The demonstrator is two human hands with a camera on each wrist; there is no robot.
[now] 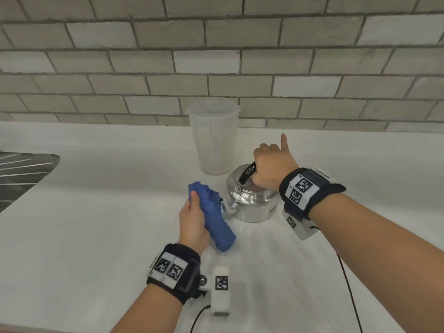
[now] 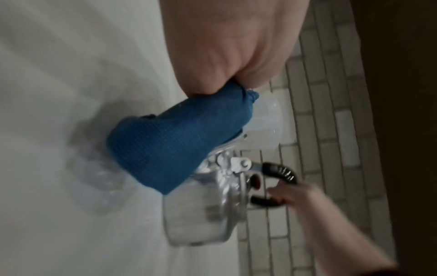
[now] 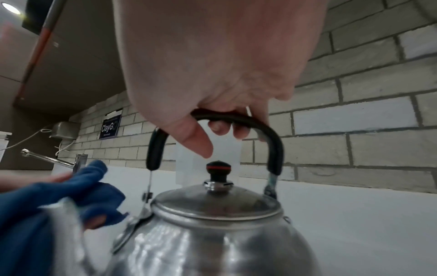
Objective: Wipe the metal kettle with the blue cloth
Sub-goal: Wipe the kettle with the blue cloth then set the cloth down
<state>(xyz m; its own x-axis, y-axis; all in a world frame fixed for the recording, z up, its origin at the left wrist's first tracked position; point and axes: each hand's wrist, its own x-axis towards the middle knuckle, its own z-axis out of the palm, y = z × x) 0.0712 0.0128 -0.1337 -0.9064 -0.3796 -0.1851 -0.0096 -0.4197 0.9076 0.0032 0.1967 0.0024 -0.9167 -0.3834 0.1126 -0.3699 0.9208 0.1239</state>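
Observation:
A shiny metal kettle (image 1: pixel 254 203) (image 2: pixel 203 214) (image 3: pixel 212 239) stands on the white counter (image 1: pixel 96 212), its spout pointing left. My right hand (image 1: pixel 271 164) (image 3: pixel 212 84) grips its black arched handle (image 1: pixel 247 173) (image 3: pixel 272 134) from above, one finger sticking up. My left hand (image 1: pixel 192 217) (image 2: pixel 224 46) holds a bunched blue cloth (image 1: pixel 213 217) (image 2: pixel 170 145) (image 3: pixel 30 214) that lies against the spout (image 1: pixel 228 207). The lid with its black knob (image 3: pixel 216 170) is on.
A tall translucent plastic cup (image 1: pixel 213 138) stands right behind the kettle, near the grey tiled wall (image 1: pixel 216 56). A sink drainer (image 1: pixel 21 171) lies at the far left, with a tap (image 3: pixel 52 160) seen in the right wrist view. Cables trail from both wristbands.

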